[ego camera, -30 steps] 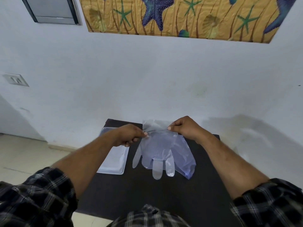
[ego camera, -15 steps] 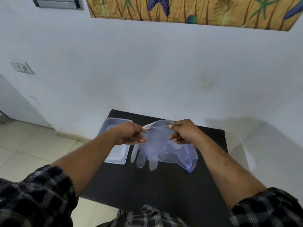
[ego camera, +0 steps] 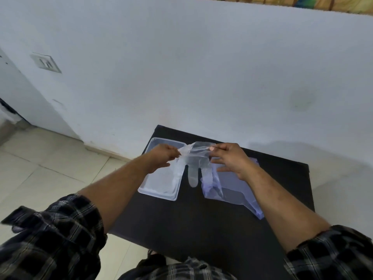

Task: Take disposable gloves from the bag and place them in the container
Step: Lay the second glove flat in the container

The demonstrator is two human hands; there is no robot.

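Pinching the cuff of a clear disposable glove from both sides, the 2 hands hold it stretched above the black desk. The left hand has its grip closed on the left edge of the cuff, thumb and fingertips pressed together over the far end of the container. The right hand nips the right edge of the cuff between thumb and forefinger, while its other fingers spread loosely below. Between the hands the cuff gapes slightly, and the glove's fingers hang down; 1 of them dangles plainly over the dark strip of desk between the container and the bag.

That container, a shallow clear plastic tray with rounded corners, sits on the left part of the desk, its long side running away from the person. Whether anything already lies in it cannot be told, since the plastic is see-through and blurred. Just to the right of the hanging glove, the bluish transparent bag lies flat and crumpled on the desk, partly under the right forearm, with its lower corner reaching toward the near right.

Checked sleeves are rolled up on both forearms. Behind the desk stands a pale wall with a switch plate at left, and a tiled floor shows beside the desk.
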